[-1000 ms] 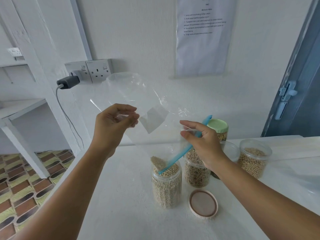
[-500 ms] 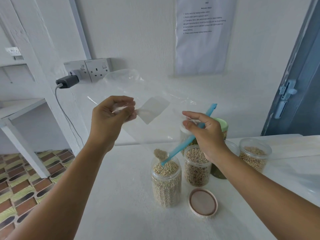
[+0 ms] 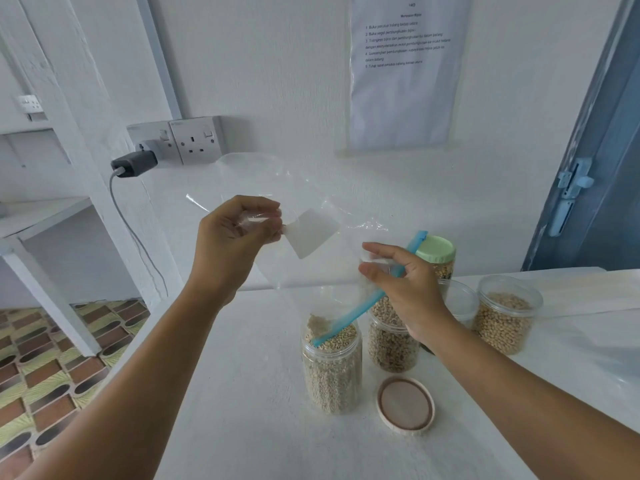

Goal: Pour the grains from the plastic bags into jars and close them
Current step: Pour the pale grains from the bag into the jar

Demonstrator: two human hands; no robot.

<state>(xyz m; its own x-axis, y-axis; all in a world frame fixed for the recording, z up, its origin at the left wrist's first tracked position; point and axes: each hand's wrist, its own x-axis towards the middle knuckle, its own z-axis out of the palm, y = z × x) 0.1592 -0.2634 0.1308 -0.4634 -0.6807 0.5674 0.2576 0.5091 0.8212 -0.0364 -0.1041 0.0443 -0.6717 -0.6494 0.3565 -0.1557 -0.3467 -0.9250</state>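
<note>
head view: two hands hold a clear plastic bag upended over an open jar of grain on a white table.

the left hand (image 3: 239, 237) pinches the bag's upper corner with curled fingers, beside a white label (image 3: 311, 232) on the plastic bag (image 3: 304, 188). the right hand (image 3: 398, 285) pinches the bag near its blue zip strip (image 3: 367, 306), fingers curled round it. the strip slants down so its lower end sits in the mouth of the open jar (image 3: 332, 368), where a small clump of grain (image 3: 318, 323) lies in the bag's low corner. a round lid (image 3: 406, 405) lies flat on the table (image 3: 242, 427) just beside that jar. behind stand a second grain jar (image 3: 391, 344), a green-lidded jar (image 3: 437, 256) and another open jar (image 3: 504, 315) to the right.
</note>
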